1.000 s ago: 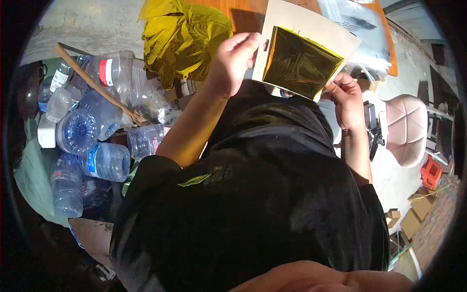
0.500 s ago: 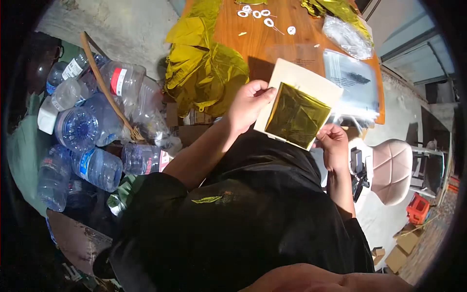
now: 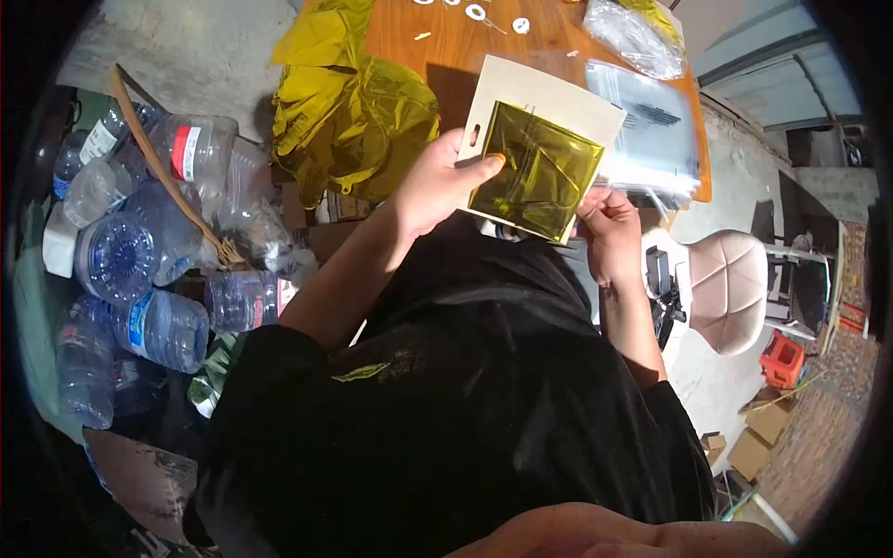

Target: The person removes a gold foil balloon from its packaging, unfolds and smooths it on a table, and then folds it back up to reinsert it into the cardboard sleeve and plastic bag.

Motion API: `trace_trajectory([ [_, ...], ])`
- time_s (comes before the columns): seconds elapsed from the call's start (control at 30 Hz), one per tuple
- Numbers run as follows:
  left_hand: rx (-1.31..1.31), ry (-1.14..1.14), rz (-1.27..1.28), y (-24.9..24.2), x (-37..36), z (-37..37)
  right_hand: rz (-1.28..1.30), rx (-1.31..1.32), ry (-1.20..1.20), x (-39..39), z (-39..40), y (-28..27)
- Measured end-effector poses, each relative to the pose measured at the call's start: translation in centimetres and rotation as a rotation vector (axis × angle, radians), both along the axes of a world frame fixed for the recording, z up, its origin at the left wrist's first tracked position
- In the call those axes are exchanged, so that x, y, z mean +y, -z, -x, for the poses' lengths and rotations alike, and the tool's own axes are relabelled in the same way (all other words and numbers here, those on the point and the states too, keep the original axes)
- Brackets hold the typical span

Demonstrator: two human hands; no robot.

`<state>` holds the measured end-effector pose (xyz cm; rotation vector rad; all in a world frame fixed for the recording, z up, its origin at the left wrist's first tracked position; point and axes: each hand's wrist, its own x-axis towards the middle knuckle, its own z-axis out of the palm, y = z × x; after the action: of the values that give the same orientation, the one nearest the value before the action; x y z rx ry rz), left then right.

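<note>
A cream card (image 3: pixel 553 88) with a hang slot carries a folded square of shiny gold foil film (image 3: pixel 541 177) on its face. My left hand (image 3: pixel 435 186) grips the card's left edge, its thumb lying over the foil's edge and the slot beside it. At the lower right corner, my right hand (image 3: pixel 611 226) is closed with fingertips against the card's edge; whether it pinches the card or the foil is partly hidden. The card is tilted above my lap, in front of the wooden table (image 3: pixel 456 51).
Crumpled gold foil (image 3: pixel 367 130) hangs over the table's left side. Clear plastic sleeves (image 3: pixel 646 130), a crumpled clear bag (image 3: pixel 633 39) and several white rings (image 3: pixel 475 12) lie on the table. Plastic bottles (image 3: pixel 116 256) and a curved stick (image 3: pixel 153 153) are left; a padded chair (image 3: pixel 730 288) stands right.
The whole view has shifted, so table and bottles sit further left. The card is turned slightly, with its hang slot now showing beside my left thumb. Both hands stay on it.
</note>
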<state>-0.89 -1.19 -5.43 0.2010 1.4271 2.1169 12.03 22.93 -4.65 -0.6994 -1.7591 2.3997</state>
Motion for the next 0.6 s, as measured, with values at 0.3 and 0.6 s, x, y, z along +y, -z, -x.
trace_trajectory([
  [0.3,0.344,0.074,0.399,-1.1,0.8,7.4,-0.224,-0.061,0.063,5.9,4.1,-3.9],
  [0.6,1.293,-0.089,1.305,-3.6,4.2,9.7,-1.700,0.074,0.040,15.7,19.5,-7.2],
])
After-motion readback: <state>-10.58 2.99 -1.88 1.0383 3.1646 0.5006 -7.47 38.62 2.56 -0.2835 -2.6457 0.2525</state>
